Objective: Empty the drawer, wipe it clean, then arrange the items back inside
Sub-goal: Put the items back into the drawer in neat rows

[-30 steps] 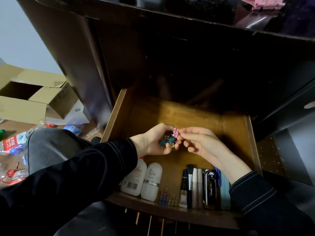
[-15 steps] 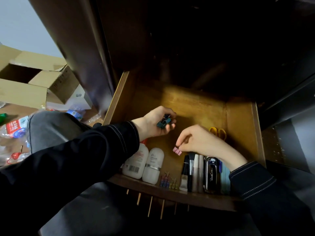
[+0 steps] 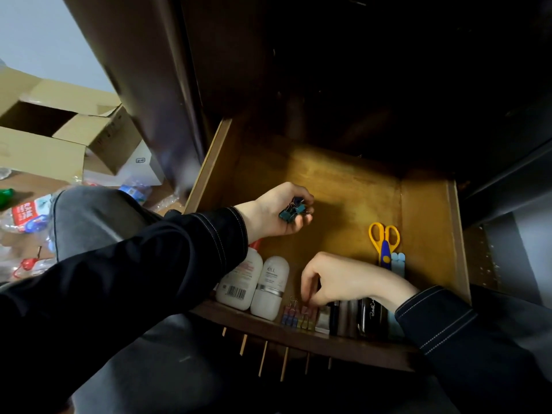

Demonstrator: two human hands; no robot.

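An open wooden drawer (image 3: 430,234), seen from above. The left hand (image 3: 268,216) hovers over its middle, fingers curled around a bunch of teal binder clips (image 3: 291,213), probably a supply to draw from. The right hand (image 3: 343,279) reaches to the front edge, fingers narrowed to a pinch on a pink clip (image 3: 305,309), apparently adding it to a row of clips (image 3: 289,317) beside two white bottles (image 3: 270,288). Scissors (image 3: 383,237) lie near the right wall.
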